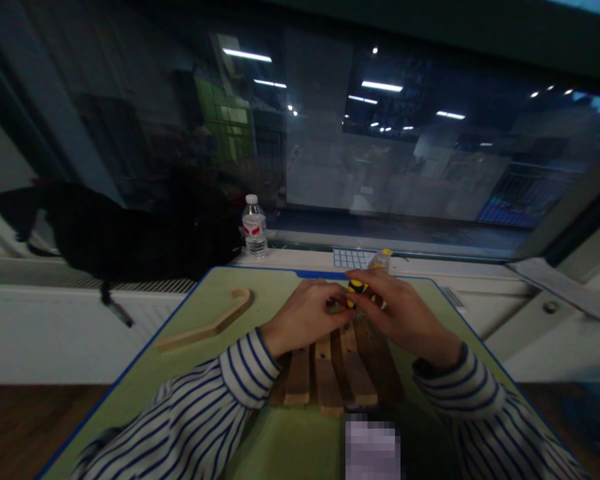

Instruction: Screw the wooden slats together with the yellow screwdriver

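My right hand (400,310) is closed around the short yellow-and-black handle of what looks like a screwdriver (356,287); its tip is hidden. Close beside it, my left hand (307,312) has its fingers curled and pinched together; what they hold, if anything, is hidden. Below both hands lie several pale wooden slats (329,383), side by side on a darker wooden board (380,353). Small dark holes or screws show in the slats. A curved wooden piece (225,320) rests to the left of my left hand, apart from it.
The green table (190,393) has a blue edge. Behind it, a water bottle (255,228) and a small clear bag with a yellow top (381,261) stand by the window sill. A black bag (130,233) lies at left. A blurred pale patch (373,448) is at the near edge.
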Tool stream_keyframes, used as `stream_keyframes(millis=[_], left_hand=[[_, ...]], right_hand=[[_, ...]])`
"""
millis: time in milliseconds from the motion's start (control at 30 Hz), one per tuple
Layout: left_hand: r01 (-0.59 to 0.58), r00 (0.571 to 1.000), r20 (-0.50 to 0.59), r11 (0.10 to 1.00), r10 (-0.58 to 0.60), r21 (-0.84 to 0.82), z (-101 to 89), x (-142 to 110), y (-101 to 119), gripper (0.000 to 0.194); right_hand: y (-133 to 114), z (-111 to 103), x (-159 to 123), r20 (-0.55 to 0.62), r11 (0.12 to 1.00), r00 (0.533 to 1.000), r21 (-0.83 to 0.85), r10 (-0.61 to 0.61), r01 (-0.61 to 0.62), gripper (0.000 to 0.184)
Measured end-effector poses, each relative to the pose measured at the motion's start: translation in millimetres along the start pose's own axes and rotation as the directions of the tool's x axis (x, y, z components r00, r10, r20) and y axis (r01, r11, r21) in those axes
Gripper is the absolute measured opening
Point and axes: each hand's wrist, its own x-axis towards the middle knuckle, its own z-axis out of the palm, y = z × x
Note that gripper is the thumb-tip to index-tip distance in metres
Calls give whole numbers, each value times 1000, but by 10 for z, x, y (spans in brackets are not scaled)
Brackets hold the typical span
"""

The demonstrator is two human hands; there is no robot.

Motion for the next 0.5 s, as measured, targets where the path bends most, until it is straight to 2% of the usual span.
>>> stream_keyframes(millis=[200, 500], left_hand=[[24, 1000, 14, 1000, -24, -1, 8, 4, -18, 19], [4, 1000, -9, 1000, -4, 4, -9, -2, 11, 16]], right_hand=[[3, 8, 4, -4, 1000, 1000, 10, -13, 13, 31], [-11, -1, -1, 30, 1000, 1000, 11, -2, 2, 36]])
